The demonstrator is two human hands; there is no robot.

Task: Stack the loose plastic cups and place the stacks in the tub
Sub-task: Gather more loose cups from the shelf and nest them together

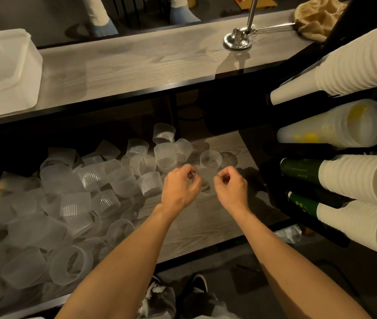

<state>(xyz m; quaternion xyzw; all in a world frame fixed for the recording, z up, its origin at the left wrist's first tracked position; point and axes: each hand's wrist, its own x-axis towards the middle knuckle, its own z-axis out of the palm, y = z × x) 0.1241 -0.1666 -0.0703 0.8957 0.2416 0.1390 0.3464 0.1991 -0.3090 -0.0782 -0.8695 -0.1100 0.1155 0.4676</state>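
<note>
Loose cups [86,196] lie heaped on the left half of the lower bench [206,217], most of them on their sides, a few upright near the back. One clear cup [206,178] sits between my hands just right of the heap; it's blurred and faint. Left hand [179,186] and right hand [230,185] have their fingers curled, thumb against index, pinching that cup from either side. The tub [6,72] is well apart, on the upper bench [137,63] at far left. White cup stacks [355,178] lie sideways in the rack on the right.
</note>
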